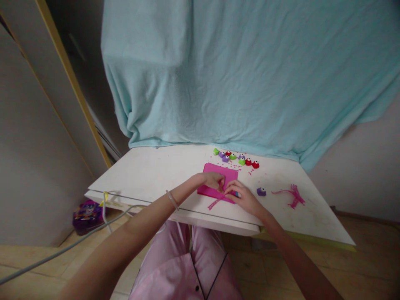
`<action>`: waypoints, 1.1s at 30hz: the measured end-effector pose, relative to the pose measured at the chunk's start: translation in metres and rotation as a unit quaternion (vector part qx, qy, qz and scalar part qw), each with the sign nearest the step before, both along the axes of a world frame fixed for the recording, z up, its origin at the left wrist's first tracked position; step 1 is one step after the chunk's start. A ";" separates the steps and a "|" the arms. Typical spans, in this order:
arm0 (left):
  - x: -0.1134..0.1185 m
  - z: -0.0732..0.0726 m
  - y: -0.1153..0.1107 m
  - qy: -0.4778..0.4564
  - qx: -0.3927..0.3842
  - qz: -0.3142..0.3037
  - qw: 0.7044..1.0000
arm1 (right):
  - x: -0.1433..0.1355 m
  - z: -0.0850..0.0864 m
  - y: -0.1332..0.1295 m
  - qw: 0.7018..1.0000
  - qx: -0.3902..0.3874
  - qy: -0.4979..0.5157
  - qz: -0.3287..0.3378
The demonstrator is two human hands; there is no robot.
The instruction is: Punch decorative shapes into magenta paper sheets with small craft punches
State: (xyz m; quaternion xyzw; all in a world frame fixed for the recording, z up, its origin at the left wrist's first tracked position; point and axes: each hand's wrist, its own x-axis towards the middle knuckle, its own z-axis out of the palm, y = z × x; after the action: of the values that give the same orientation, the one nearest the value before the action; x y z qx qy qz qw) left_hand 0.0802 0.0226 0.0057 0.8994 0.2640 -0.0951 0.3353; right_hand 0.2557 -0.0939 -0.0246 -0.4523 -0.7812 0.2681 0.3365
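Note:
Both hands meet over a stack of pink paper (210, 168) near the front of the white table. My left hand (215, 181) is bent inward over the sheets, its fingers closed at a narrow pink paper strip (215, 203). From the right, my right hand (244, 196) pinches the same strip close to the left fingertips. The strip's lower end, patterned with small holes, hangs past the stack toward the table's front. Something small and blue (237, 194) shows at the right fingers; I cannot tell what it is. A purple piece with a white round top (261, 191), like a small paper punch, lies to the right.
Several similar green, purple and red pieces (242, 161) stand in a cluster behind the paper, with tiny pink paper bits (251, 171) scattered near them. Cut pink strips (295, 196) lie at the right. A light-blue cloth (218, 83) hangs behind the table (150, 171). A grey cable (78, 239) runs at left.

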 end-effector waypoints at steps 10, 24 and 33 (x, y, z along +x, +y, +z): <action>-0.001 -0.001 0.002 0.004 -0.001 -0.002 1.000 | 0.013 -0.003 -0.005 1.000 0.001 0.013 -0.007; 0.006 0.008 -0.006 0.053 0.064 0.001 0.997 | 0.022 0.004 -0.005 1.000 -0.018 0.000 0.007; 0.007 0.001 -0.003 0.056 0.074 -0.002 0.996 | 0.021 -0.001 -0.006 1.000 0.001 0.005 -0.005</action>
State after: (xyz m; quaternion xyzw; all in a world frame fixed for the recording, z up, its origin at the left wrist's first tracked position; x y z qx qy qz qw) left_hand 0.0874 0.0196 0.0069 0.9153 0.2875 -0.1263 0.2522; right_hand 0.2763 -0.0995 -0.0256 -0.4549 -0.7775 0.2679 0.3417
